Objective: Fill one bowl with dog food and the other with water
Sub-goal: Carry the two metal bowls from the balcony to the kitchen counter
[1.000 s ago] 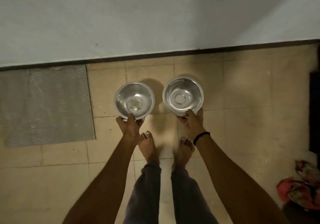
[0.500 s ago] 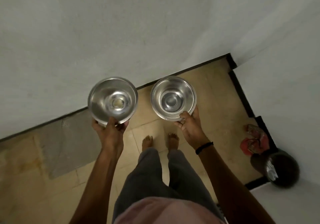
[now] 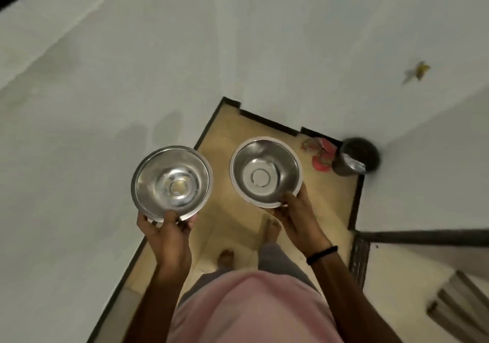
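Observation:
Two shiny steel bowls are held up in front of me, well above the tiled floor. My left hand (image 3: pixel 166 227) grips the near rim of the left steel bowl (image 3: pixel 171 181), thumb over the edge. My right hand (image 3: pixel 296 211) holds the near rim of the right steel bowl (image 3: pixel 266 170) the same way; a black band circles that wrist. Both bowls look empty, with only reflections inside. No dog food or water source is in view.
A white wall (image 3: pixel 105 104) runs along my left and ahead. A dark bin (image 3: pixel 356 157) stands in the far corner with pink-red slippers (image 3: pixel 320 154) beside it. Stair steps (image 3: pixel 455 297) drop at the lower right. Beige floor tiles (image 3: pixel 238 226) lie under my bare feet.
I have straightened up and turned right, lifting both bowls off the floor to chest height. The grey mat has left the view; the corner bin and steps have come in.

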